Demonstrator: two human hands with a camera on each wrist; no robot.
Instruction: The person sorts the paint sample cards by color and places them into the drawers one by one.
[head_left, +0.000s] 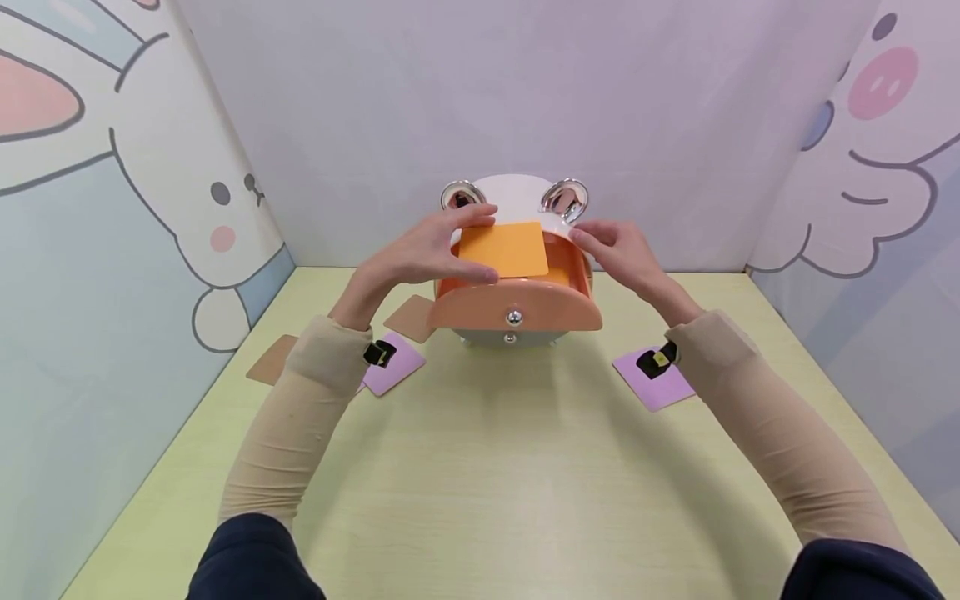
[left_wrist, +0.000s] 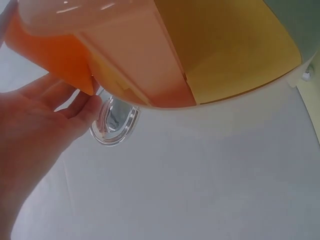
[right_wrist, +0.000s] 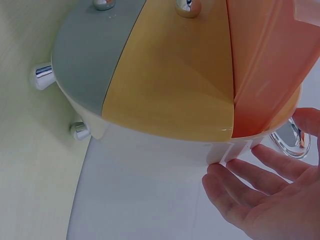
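Note:
My left hand (head_left: pixel 423 250) holds an orange square card (head_left: pixel 506 250) by its left side, thumb at the lower edge and fingers at the upper one. The card tilts over the pulled-out top drawer (head_left: pixel 472 307) of a small rounded cabinet (head_left: pixel 513 193) with two silvery ears. Inside that drawer, behind the card, more orange shows. My right hand (head_left: pixel 622 254) rests at the cabinet's right edge; its fingers (right_wrist: pixel 252 175) lie against the white side and the thumb is near the rim. A yellow drawer (right_wrist: pixel 170 75) and a grey one (right_wrist: pixel 100 55) sit below, closed.
Brown cards (head_left: pixel 411 318) and purple cards (head_left: pixel 393 364) lie on the table left of the cabinet, partly under my left arm. Another purple card (head_left: pixel 652 387) lies at the right beside my right wrist. Printed walls (head_left: pixel 150 250) enclose the pale table (head_left: pixel 525 467).

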